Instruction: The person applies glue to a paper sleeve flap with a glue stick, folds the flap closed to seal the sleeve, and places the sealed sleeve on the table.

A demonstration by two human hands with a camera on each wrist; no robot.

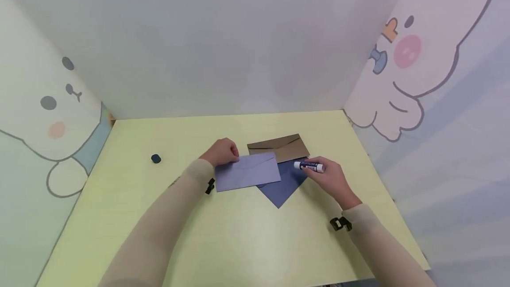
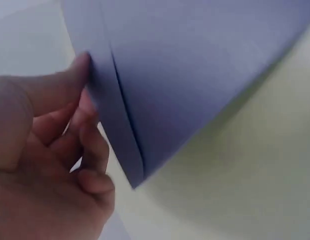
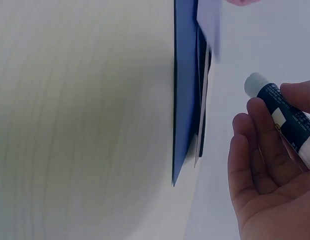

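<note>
My left hand (image 1: 224, 152) pinches a lavender envelope (image 1: 249, 172) by its left side. In the left wrist view the thumb lies on the upper face of the envelope (image 2: 195, 65), with the other fingers curled below its edge. In my right hand (image 1: 331, 180) is a glue stick (image 1: 309, 166) with a dark blue label and white ends, held between thumb and fingers; the right wrist view shows the glue stick (image 3: 285, 115) close up. A navy blue envelope (image 1: 280, 195) lies partly beneath the lavender one. Behind them is a brown envelope (image 1: 292, 150).
A small dark round object (image 1: 156, 158) sits on the left part of the pale yellow table (image 1: 239, 242). Behind the table rises a plain wall (image 1: 223, 48), with cartoon-printed panels (image 1: 434, 79) at both sides. Each wrist carries a small black device (image 1: 341, 223).
</note>
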